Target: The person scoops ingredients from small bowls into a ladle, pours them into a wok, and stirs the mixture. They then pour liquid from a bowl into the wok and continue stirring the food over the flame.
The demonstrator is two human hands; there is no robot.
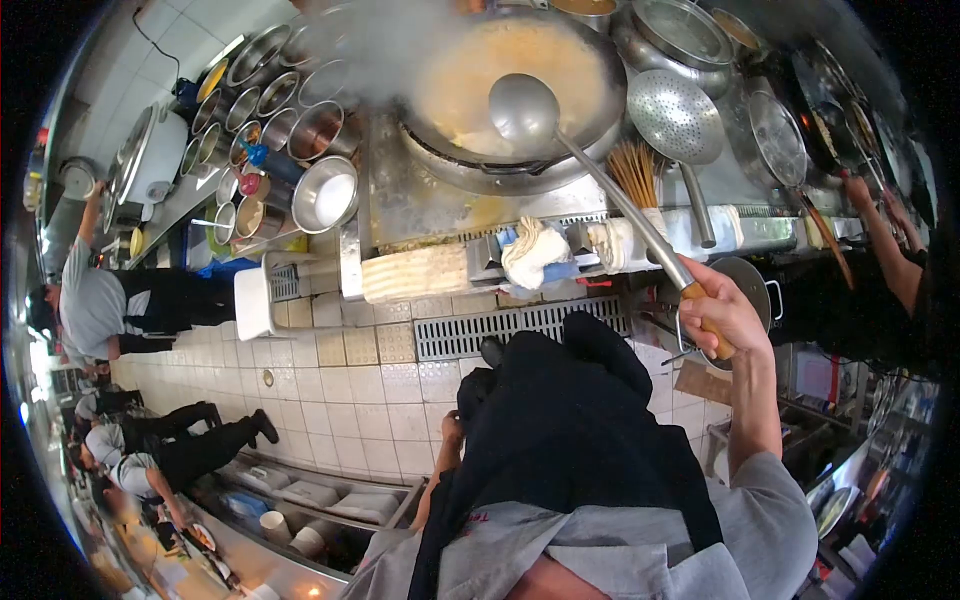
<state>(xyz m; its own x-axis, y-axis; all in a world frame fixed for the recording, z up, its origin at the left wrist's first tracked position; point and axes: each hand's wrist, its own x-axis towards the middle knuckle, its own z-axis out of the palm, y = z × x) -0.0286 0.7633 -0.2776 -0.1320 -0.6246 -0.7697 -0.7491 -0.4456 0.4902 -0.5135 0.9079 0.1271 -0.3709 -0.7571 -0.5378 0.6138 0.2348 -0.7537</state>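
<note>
My right hand (722,312) is closed around the wooden end of a long-handled steel ladle (525,108). The ladle's round bowl is over a large wok (560,180) full of steaming, pale brown bubbling liquid (500,60). Whether the bowl touches the liquid is hard to tell. My left hand (451,428) hangs low by my side against the dark apron (570,410), its fingers mostly hidden. Right of the wok lie a perforated skimmer (675,115) and a bamboo wok brush (633,172).
Metal pots and bowls (325,195) crowd the counter on the left. Folded cloths (535,252) lie along the stove's front edge. A white stool (256,300) stands on the tiled floor. A co-worker (95,310) is at the left, and another's arm (885,225) reaches over a stove at the right.
</note>
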